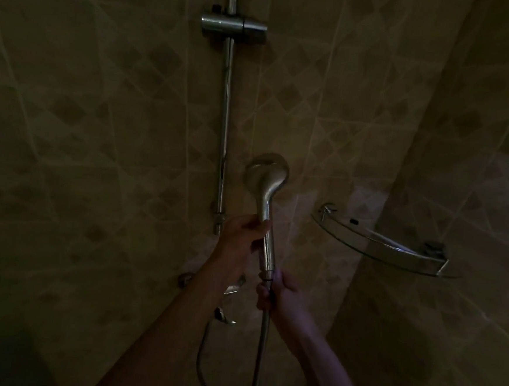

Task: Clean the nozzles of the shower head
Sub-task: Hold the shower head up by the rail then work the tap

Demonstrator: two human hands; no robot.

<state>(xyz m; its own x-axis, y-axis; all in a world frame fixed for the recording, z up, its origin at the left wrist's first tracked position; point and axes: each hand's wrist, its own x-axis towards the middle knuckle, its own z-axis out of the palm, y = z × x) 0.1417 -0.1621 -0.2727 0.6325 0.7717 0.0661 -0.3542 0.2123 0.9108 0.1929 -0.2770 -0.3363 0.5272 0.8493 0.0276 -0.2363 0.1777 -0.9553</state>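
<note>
A chrome hand-held shower head [266, 178] stands upright in front of the tiled wall, its rounded back toward me and its nozzle face hidden. My left hand [242, 237] grips the upper part of the handle from the left. My right hand [278, 295] is closed around the bottom of the handle, where the metal hose [260, 351] joins and hangs down. The light is very dim.
A vertical chrome slide rail [225, 123] with an empty holder bracket [233, 26] runs up the wall behind. A glass corner shelf [383, 242] juts out at the right. The tap fittings [225, 315] sit low, partly behind my left forearm.
</note>
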